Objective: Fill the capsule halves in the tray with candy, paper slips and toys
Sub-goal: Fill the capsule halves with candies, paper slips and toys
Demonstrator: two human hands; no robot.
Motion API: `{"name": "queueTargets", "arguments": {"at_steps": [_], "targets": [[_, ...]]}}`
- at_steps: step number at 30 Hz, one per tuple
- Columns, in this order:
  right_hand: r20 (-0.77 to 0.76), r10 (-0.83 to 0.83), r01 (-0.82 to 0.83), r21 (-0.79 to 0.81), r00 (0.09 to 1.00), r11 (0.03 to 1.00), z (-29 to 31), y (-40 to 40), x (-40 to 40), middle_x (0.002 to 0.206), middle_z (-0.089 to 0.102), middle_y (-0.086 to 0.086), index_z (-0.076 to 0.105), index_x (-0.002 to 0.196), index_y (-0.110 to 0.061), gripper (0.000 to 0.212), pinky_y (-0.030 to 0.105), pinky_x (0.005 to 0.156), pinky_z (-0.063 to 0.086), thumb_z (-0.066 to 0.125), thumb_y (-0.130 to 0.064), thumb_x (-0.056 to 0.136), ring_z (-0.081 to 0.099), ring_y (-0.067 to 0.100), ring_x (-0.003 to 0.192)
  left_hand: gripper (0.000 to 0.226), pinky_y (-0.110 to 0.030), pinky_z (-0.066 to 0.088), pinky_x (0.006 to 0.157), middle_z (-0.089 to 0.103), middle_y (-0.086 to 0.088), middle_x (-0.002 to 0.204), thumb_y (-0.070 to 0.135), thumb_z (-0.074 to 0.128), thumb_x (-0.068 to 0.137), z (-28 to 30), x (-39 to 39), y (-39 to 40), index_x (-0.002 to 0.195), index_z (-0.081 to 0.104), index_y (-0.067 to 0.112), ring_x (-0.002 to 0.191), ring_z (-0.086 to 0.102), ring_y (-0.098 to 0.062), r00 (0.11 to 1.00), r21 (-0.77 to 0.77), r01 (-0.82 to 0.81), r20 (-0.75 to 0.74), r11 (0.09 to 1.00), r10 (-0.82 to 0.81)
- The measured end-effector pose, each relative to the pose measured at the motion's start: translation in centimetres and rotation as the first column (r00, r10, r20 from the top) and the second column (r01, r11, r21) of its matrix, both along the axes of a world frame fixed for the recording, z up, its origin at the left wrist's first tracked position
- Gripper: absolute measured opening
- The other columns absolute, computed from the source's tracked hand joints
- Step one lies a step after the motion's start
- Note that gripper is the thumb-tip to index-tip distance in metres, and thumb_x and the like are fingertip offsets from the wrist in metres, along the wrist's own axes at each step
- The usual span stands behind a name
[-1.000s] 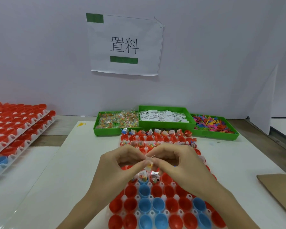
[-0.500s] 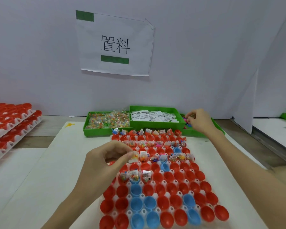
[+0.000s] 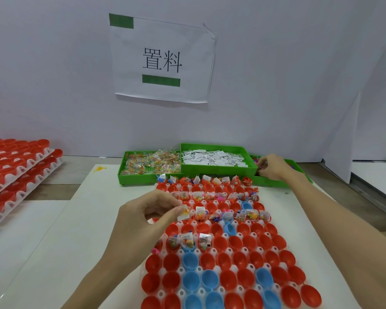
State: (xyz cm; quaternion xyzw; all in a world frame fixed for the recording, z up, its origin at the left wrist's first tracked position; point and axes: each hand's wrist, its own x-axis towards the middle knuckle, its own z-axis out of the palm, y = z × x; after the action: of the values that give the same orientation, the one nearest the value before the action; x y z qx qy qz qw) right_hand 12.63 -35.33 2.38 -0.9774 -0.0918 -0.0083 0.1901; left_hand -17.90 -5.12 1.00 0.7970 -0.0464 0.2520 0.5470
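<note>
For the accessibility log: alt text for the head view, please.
A left hand pinches a candy packet with a paper slip over a tray of red and blue capsule halves, while the right hand reaches into the toy bin. Candy and slip bins sit behind the tray.

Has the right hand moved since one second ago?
Yes. The right hand left the left hand and reached away to the rightmost green plastic bin.
</note>
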Motion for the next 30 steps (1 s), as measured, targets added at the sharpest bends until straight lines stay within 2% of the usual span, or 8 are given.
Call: {"name": "queueTargets", "arguments": {"at_steps": [6,10,14,16,19,23,27,30], "targets": [[0.131,-0.068,0.041,0.197,0.989,0.979,-1.2,-0.5,-1.0,0.102,0.077,0.014,0.079,0.104,-0.007,0.016,0.027,0.077,0.049,0.077,-0.008,0.088,0.063,0.016,0.083,0.007,-0.023,0.06,0.074,0.076,0.009,0.08,0.026,0.081,0.081,-0.2,0.0,0.1,0.087,0.078,0.027,0.077,0.074,-0.015,1.0,0.022,-0.001,-0.011,1.0,0.001],[0.216,-0.159,0.078,0.343,0.963,0.936,-1.6,-0.6,-1.9,0.1,0.078,0.013,0.08,0.103,-0.007,0.015,0.029,0.085,0.052,0.077,-0.008,0.089,0.066,0.015,0.085,0.007,-0.022,0.06,0.073,0.076,0.008,0.079,0.026,0.081,0.081,-0.3,-0.1,-0.1,0.086,0.078,0.028,0.077,0.074,-0.015,1.0,0.029,0.01,-0.013,1.0,-0.01],[0.258,-0.293,0.108,0.552,0.921,0.827,-0.7,-0.8,-3.2,0.097,0.077,0.012,0.078,0.101,-0.006,0.017,0.036,0.084,0.058,0.078,-0.017,0.088,0.07,0.02,0.086,0.008,-0.023,0.06,0.074,0.076,0.01,0.08,0.025,0.081,0.081,-0.4,-0.1,-0.2,0.087,0.077,0.027,0.077,0.074,-0.014,1.0,0.045,-0.002,-0.014,0.999,0.002],[0.236,-0.29,0.074,0.644,0.928,0.762,0.2,-0.5,-4.8,0.095,0.077,0.009,0.078,0.101,-0.008,0.019,0.036,0.079,0.059,0.08,-0.02,0.087,0.071,0.019,0.087,0.008,-0.023,0.06,0.074,0.076,0.01,0.08,0.025,0.081,0.081,-0.5,0.0,-0.1,0.088,0.078,0.027,0.078,0.074,-0.014,1.0,0.05,-0.009,-0.014,0.999,0.01],[0.211,-0.128,-0.063,0.713,0.969,0.698,1.4,0.9,-9.3,0.088,0.079,0.001,0.079,0.096,-0.016,0.014,0.022,0.07,0.054,0.083,-0.021,0.084,0.073,0.013,0.084,0.008,-0.02,0.058,0.075,0.077,0.01,0.081,0.028,0.082,0.08,-0.4,-0.2,-0.5,0.086,0.078,0.029,0.079,0.074,-0.014,1.0,0.033,0.01,-0.004,0.999,-0.009],[0.188,0.242,-0.303,0.706,0.952,0.641,1.9,3.0,-17.3,0.088,0.079,-0.006,0.081,0.091,-0.027,0.01,0.013,0.069,0.055,0.083,-0.021,0.083,0.075,0.008,0.082,0.01,-0.018,0.058,0.076,0.078,0.012,0.084,0.033,0.082,0.078,-0.1,-0.6,-1.4,0.088,0.08,0.032,0.082,0.075,-0.011,0.998,0.023,0.06,0.021,0.998,-0.06],[0.153,0.474,-0.458,0.618,0.867,0.639,1.7,5.2,-22.7,0.09,0.079,-0.008,0.08,0.092,-0.03,0.008,0.022,0.078,0.06,0.083,-0.026,0.085,0.075,0.01,0.086,0.013,-0.019,0.059,0.079,0.078,0.014,0.089,0.034,0.082,0.08,-0.4,-1.1,-2.7,0.093,0.08,0.034,0.087,0.076,-0.012,0.991,0.035,0.13,0.033,0.991,-0.131],[0.128,0.545,-0.51,0.576,0.829,0.639,1.3,5.9,-23.9,0.091,0.078,-0.008,0.08,0.093,-0.028,0.009,0.031,0.079,0.062,0.083,-0.025,0.086,0.075,0.013,0.087,0.015,-0.02,0.059,0.081,0.078,0.013,0.09,0.027,0.083,0.082,-0.7,-1.3,-3.4,0.094,0.079,0.034,0.09,0.075,-0.013,0.991,0.051,0.12,0.056,0.992,-0.122]]}}
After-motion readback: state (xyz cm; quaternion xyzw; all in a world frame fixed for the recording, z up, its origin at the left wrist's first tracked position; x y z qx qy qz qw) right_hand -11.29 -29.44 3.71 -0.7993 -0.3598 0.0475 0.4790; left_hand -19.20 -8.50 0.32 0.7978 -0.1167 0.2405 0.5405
